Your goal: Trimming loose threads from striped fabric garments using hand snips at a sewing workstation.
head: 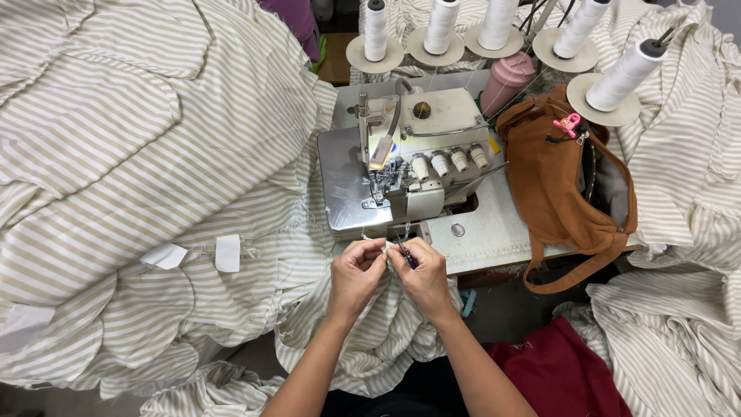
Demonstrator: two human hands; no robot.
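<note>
2 bare hands meet at the lower middle of the frame, just below the sewing machine [409,158]. The left hand [356,272] has its fingers pinched together on the edge of the striped fabric [386,332], which hangs down from the hands over the lap. The right hand [423,274] is closed around a small dark snipping tool [407,255], its tip pointing up toward the left fingers. 5 white thread cones [441,25] stand on round discs along the top edge. 1 brown bag [556,185] with 1 pink clip [569,123] lies right of the machine on the pale table [486,232]. 1 pink cup [505,77] stands behind the machine. 2 white labels [228,252] sit on the large heap of striped cloth [131,170] filling the left. 1 dark red cloth [556,371] lies at lower right
</note>
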